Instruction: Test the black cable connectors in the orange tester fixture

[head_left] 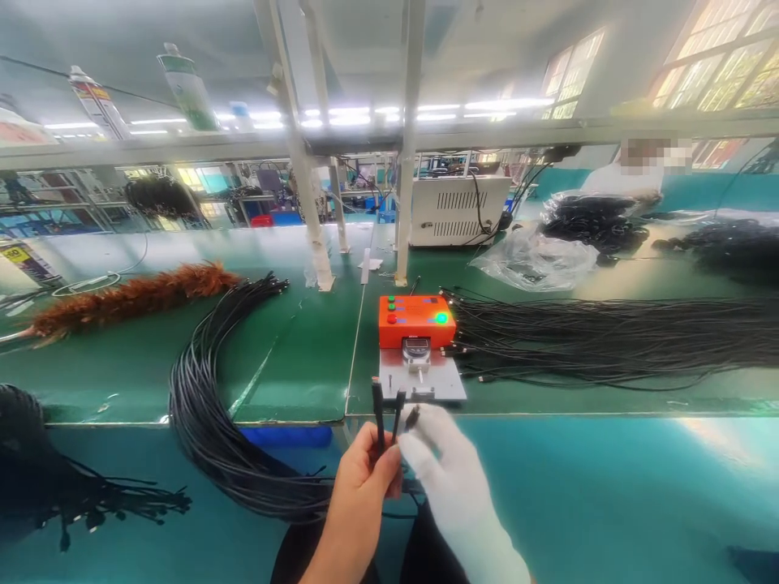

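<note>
Bare and closed, my left hand pinches black cable connectors that point upward just in front of the bench edge. My right hand, in a white glove, touches it from the right and has its fingers closed on a dark connector. Behind both hands sits an orange box with a lit green light. A small gauge is mounted on the metal plate in front of that box. A thick bundle of black cables curves down from the bench toward my left hand.
Many black cables lie on the right of the green bench. A brown duster rests at the left. Shelf posts rise mid-bench, near a white metal box and plastic bags. A person is at the back right.
</note>
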Demonstrator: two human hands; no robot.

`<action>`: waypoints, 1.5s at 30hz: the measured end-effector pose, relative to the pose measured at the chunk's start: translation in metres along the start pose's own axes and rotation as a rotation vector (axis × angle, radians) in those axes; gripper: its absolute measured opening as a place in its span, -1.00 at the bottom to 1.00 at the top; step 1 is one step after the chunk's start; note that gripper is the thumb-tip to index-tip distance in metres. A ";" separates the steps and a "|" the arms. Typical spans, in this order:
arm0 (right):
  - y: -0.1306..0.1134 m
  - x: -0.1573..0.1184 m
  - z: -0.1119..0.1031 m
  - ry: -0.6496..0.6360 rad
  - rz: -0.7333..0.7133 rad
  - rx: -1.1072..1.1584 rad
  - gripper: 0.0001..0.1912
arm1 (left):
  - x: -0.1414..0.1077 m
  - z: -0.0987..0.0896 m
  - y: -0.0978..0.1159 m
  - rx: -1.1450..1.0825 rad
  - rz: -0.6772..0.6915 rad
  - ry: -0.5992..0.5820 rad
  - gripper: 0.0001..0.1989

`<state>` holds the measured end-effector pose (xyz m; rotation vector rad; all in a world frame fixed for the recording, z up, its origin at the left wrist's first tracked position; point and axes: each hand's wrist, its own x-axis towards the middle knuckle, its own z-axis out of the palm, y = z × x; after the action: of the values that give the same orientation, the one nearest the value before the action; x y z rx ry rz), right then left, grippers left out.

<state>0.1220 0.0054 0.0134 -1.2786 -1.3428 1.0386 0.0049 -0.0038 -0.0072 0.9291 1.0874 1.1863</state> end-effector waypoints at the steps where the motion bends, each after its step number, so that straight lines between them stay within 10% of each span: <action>1: -0.003 -0.002 0.006 -0.008 0.061 0.110 -0.76 | 0.000 0.001 -0.001 -0.009 -0.012 0.002 -0.86; 7: 0.021 0.005 0.015 0.167 0.230 0.499 -0.71 | 0.000 -0.002 -0.002 -0.072 0.092 0.240 -0.80; 14: 0.057 0.030 -0.001 -0.015 0.288 0.585 -0.73 | -0.005 0.002 0.010 0.050 0.077 0.194 -0.67; 45: 0.061 0.046 0.000 -0.067 0.306 0.581 -0.75 | 0.001 -0.001 0.012 -0.094 0.082 0.121 -0.85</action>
<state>0.1334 0.0558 -0.0423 -1.0206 -0.8066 1.5571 0.0009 -0.0012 0.0035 0.8451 1.0879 1.3644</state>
